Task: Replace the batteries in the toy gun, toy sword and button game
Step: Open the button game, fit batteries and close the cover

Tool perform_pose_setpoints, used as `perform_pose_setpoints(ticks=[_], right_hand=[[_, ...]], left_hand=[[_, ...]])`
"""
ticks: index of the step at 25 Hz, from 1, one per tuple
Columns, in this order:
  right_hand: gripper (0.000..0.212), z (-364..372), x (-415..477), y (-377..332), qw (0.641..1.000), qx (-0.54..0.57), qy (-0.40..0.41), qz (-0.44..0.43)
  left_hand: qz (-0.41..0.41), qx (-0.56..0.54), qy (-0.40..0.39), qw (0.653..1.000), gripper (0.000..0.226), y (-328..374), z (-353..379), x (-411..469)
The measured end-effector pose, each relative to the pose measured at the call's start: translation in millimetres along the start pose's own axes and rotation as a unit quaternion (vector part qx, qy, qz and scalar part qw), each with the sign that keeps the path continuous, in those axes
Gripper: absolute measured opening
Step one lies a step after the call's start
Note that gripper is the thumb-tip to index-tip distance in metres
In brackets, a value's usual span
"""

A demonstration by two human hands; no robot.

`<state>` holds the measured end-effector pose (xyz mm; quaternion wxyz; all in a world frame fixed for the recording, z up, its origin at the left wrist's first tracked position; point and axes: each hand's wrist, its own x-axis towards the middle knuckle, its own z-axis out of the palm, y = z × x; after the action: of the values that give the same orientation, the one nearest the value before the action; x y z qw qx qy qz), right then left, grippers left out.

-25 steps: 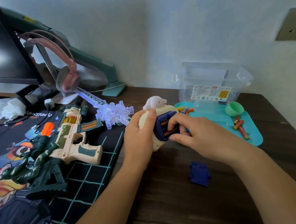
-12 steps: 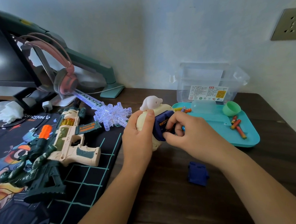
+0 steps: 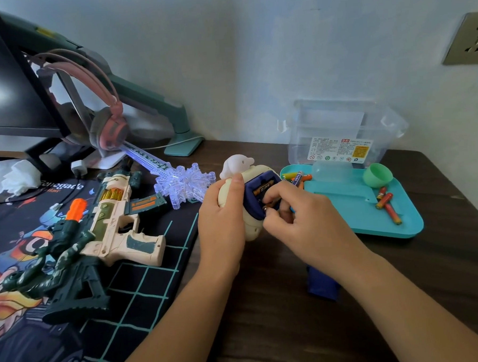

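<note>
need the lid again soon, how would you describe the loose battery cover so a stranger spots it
Find the teal tray on the right of the dark wooden desk. Just nearer the person than its left corner, partly under the right forearm, lies the battery cover. It is a small dark blue piece flat on bare wood, unlike the red batteries, which sit in the tray.

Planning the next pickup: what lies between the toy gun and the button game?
Head view: the toy sword's snowflake guard lies between the toy gun and the button game.
</note>
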<state>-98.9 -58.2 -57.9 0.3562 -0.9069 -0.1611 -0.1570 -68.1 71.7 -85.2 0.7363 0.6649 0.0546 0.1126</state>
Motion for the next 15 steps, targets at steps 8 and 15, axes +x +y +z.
perform_pose_setpoints(ticks=[8,15], right_hand=[[0.003,-4,5,3,0.942,0.291,0.020,0.167],[0.027,-14,9,-3,0.880,0.392,0.066,0.260]], left_hand=[[-0.072,-0.100,-0.010,0.992,0.036,0,0,4],[-0.107,-0.155,-0.040,0.981,0.040,4,0,3]])
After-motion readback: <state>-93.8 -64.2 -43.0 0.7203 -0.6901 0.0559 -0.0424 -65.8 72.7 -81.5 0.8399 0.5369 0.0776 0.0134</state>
